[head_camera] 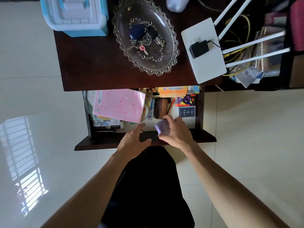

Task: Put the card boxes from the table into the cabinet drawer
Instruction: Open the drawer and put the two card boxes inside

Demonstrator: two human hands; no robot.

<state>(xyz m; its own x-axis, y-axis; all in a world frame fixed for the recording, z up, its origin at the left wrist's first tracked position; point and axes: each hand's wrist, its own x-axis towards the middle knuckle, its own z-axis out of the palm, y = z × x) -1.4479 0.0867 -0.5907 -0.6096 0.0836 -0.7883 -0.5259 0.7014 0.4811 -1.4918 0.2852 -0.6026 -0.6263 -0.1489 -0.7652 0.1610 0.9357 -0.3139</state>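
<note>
The dark wooden cabinet drawer [200, 112] stands pulled out below the table top. My right hand [176, 133] grips a pale purple card box [162, 128] just above the drawer's front part. My left hand [134, 139] hovers over the drawer's front edge beside it, fingers spread and holding nothing. Inside the drawer at the right lie a dark blue card box [186, 111] and, behind it, a red and purple card box [185, 100].
A pink packet [119, 105], a brown case [161, 107] and an orange box [172, 91] fill the drawer. On the dark table [87, 63] sit a glass dish [171, 51] with keys, a white router [205, 63] and a blue-white plastic box [75, 15].
</note>
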